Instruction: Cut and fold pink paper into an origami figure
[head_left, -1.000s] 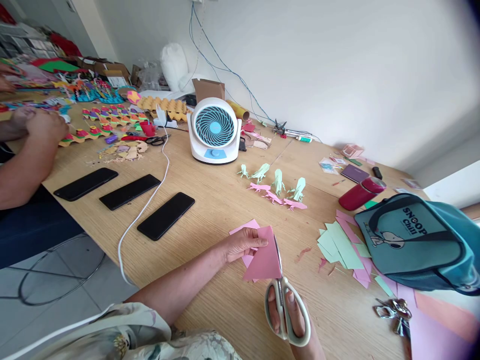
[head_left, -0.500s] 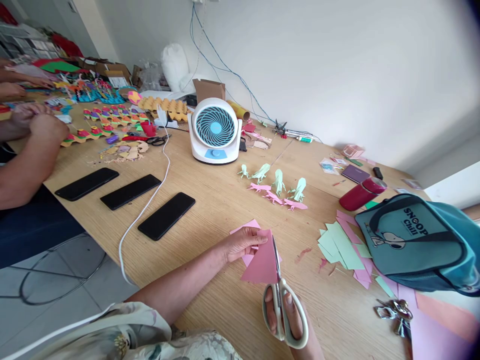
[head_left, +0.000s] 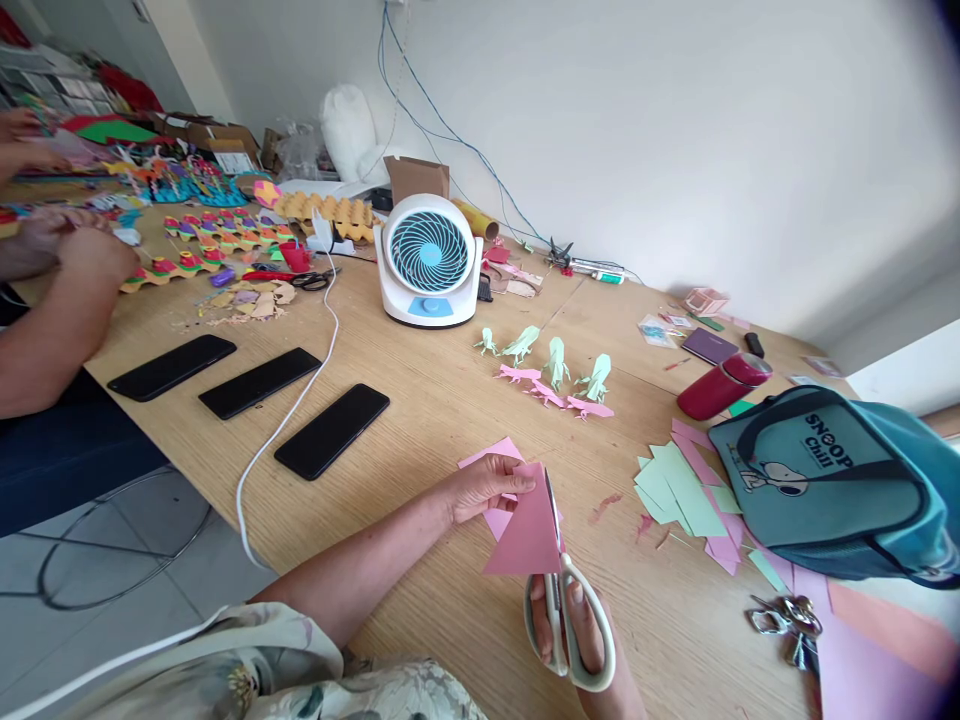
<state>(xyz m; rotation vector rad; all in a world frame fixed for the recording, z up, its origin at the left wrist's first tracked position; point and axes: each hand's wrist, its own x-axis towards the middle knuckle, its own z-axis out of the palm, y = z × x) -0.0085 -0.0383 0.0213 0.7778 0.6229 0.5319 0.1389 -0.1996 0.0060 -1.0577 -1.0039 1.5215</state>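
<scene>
My left hand (head_left: 491,487) pinches the upper corner of a pink folded paper triangle (head_left: 529,535) between thumb and fingers. In my right hand (head_left: 581,625) is a pair of white-handled scissors (head_left: 600,670), with thumb and fingers through the loops. The blades lie along the right edge of the paper, partly hidden by it. More pink paper (head_left: 487,452) lies on the table beneath and behind my left hand. Farther off stand several pale green folded paper figures (head_left: 556,362), with pink ones (head_left: 547,393) in front of them.
A white fan (head_left: 430,262) stands at the back. Black phones (head_left: 331,432) and a white cable (head_left: 300,400) lie left. Right are green paper pieces (head_left: 679,492), a red flask (head_left: 724,385), a teal bag (head_left: 832,480) and keys (head_left: 791,620). Another person's arms (head_left: 67,290) rest at far left.
The paper triangle has shifted slightly down and right against the scissors, its lower edge now nearer the handles. Both hands keep their grips and nearly the same places.
</scene>
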